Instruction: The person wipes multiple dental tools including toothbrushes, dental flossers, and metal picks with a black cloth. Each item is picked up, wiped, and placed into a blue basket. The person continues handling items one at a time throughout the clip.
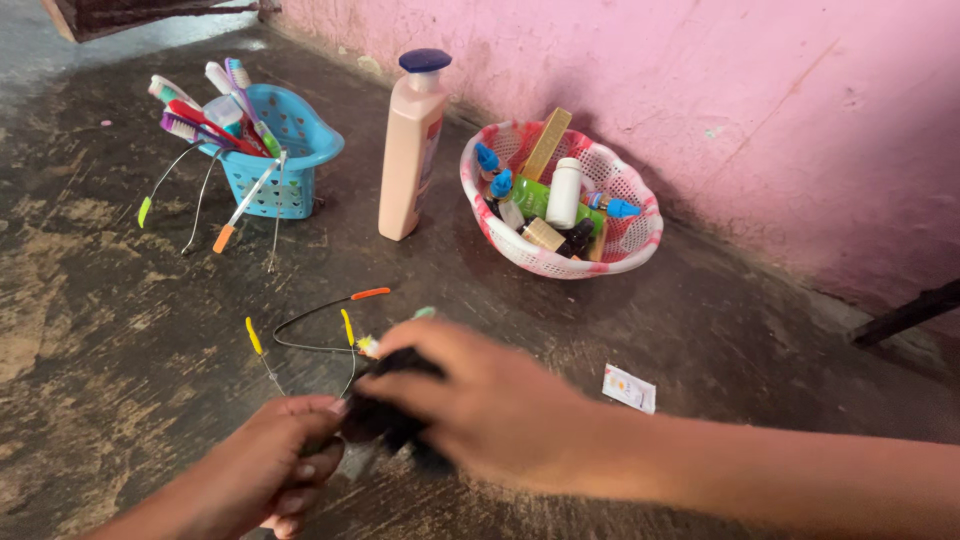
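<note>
My left hand (265, 460) and my right hand (480, 405) meet low in the view, both closed on a dark, blurred object (385, 405) between them; what it is I cannot tell. Just above the hands lie bent wire tongue cleaners (320, 325) with yellow and orange tips on the dark floor. My right forearm reaches in from the right edge.
A blue basket (290, 150) with toothbrushes stands at the back left, more wire cleaners hanging from it. A tall peach pump bottle (410, 150) stands in the middle. A pink-white bowl basket (640, 240) holds small bottles. A small sachet (630, 388) lies right. Pink wall behind.
</note>
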